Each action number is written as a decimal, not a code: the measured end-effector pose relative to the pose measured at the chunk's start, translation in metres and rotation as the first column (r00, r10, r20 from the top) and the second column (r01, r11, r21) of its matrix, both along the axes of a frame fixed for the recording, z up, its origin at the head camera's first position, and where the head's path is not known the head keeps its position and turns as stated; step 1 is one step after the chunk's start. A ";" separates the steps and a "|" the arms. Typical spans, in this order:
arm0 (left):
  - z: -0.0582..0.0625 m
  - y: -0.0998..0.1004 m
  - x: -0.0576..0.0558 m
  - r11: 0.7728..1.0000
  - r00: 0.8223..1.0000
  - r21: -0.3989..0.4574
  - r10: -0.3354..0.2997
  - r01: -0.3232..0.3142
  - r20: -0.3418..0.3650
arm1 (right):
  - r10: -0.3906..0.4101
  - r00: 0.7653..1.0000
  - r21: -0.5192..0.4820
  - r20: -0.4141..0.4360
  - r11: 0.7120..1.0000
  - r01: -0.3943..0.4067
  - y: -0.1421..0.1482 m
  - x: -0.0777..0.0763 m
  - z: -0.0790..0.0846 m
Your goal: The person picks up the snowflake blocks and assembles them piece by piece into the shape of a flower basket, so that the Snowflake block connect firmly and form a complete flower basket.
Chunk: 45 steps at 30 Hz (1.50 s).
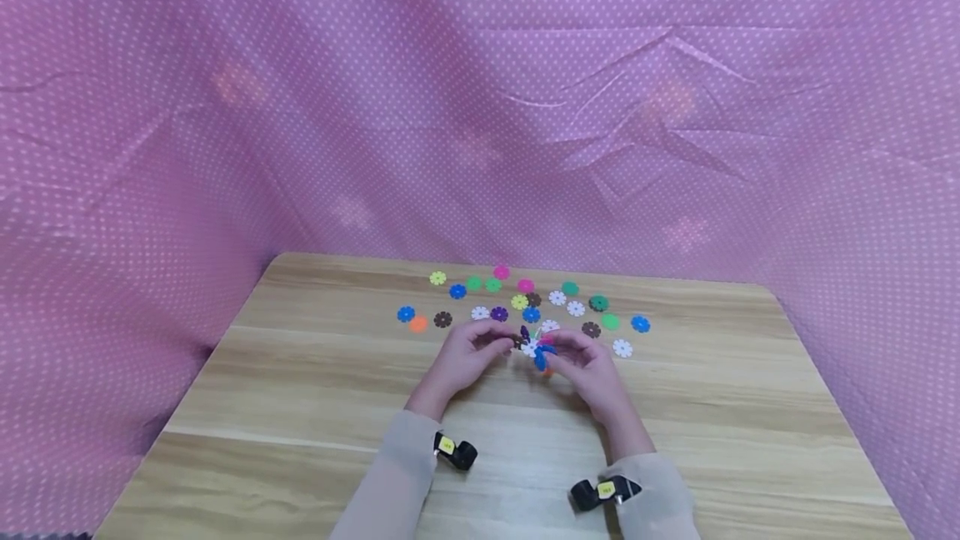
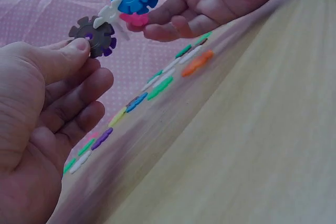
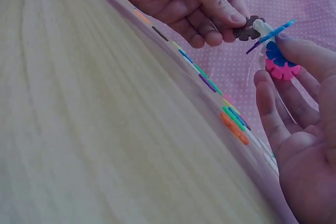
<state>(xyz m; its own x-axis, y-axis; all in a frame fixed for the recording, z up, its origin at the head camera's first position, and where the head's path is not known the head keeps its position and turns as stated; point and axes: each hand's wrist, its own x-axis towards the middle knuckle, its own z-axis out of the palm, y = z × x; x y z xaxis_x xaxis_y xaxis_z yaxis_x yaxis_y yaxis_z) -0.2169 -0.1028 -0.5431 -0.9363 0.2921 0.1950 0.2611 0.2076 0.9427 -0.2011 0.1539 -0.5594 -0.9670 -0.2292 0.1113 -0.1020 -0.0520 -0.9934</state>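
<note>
Both hands hold a small cluster of interlocked plastic snowflake discs above the table. My left hand (image 1: 468, 357) pinches the brown snowflake disc (image 2: 97, 49) between thumb and fingers, its other fingers loosely bent. A purple disc (image 2: 109, 51) shows behind the brown one, and a white disc (image 2: 107, 13) stands edgewise beside it. At the cluster's other end, my right hand (image 1: 594, 375) pinches a blue snowflake disc (image 3: 277, 53) against a pink disc (image 3: 282, 71). A second blue disc (image 2: 137, 1) faces the left wrist view. Fingers partly hide the joints.
Loose snowflake discs lie spread over the wooden table (image 1: 300, 390) beyond the hands, among them a yellow disc (image 1: 437, 277), an orange disc (image 1: 417, 324), a blue disc (image 1: 641, 324) and a white disc (image 1: 622, 348). A pink dotted cloth (image 1: 480, 107) surrounds the table's back and sides.
</note>
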 end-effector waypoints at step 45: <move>0.003 -0.080 -0.012 0.877 0.940 -0.346 0.338 -0.333 -0.050 | -0.057 0.996 -0.090 0.066 0.994 0.062 0.000 -0.001 0.002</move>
<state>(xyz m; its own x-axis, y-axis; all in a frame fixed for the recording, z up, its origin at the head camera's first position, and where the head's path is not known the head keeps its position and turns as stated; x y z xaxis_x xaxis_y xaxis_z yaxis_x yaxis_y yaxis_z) -0.2293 -0.1824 -0.5399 -0.9917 0.0065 0.1281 0.1070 0.5925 0.7984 -0.2023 0.1541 -0.5572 -0.9844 -0.1626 0.0674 -0.0448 -0.1391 -0.9893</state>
